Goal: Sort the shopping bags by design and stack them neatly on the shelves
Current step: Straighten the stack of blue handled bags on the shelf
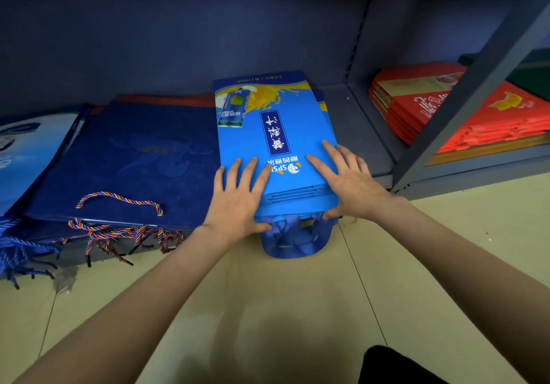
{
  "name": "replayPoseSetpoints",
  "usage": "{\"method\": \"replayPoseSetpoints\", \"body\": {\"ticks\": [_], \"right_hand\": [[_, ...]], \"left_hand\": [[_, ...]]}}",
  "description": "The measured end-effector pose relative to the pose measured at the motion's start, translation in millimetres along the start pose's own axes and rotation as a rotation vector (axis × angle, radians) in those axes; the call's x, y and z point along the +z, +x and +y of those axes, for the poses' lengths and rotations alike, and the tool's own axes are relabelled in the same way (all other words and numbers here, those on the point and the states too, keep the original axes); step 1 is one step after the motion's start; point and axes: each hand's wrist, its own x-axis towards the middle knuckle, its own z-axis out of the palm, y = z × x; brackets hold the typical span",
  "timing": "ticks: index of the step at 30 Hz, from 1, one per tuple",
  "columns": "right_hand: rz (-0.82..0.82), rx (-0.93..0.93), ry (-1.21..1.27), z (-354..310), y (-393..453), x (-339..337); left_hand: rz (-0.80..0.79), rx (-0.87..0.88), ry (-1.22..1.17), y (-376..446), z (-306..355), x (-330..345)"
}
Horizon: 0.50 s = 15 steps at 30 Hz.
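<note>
A grey metal shelf [351, 121] carries a dark blue bag stack [128, 160] at 9 o'clock, a bright blue bag stack [268, 133] at centre and a red bag stack [422, 109] at 2 o'clock. The left hand [238, 196] and right hand [348, 181] lie flat, fingers spread wide, on the bright blue stack's near end, thumbs at its front edge, above its blue ribbon handles [294, 237].

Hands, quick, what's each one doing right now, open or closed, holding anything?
Left hand: open, fingers spread flat on the light blue bag stack, thumb at its front edge.
Right hand: open, flat on the same stack, no closed grip.
</note>
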Motion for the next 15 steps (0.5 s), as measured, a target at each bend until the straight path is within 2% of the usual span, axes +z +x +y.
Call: {"method": "replayPoseSetpoints", "body": {"ticks": [3, 8, 12, 15], "right_hand": [[-0.046, -0.003, -0.002, -1.0, 4.4, -6.6], [-0.047, -0.038, -0.098, -1.1, 8.5, -13.7], [0.042, -0.035, -0.052, 4.2, 10.2, -23.9], [0.075, -0.015, -0.061, 14.1, 12.6, -42.7]], "left_hand": [[-0.105, -0.012, -0.046, 7.2, 1.5, -3.7], [-0.104, 0.031, -0.082, 19.5, -4.8, -9.5], [-0.033, 0.055, -0.115, 23.9, -9.9, -9.9], [0.111, 0.096, -0.151, 22.1, -14.3, -7.7]]}}
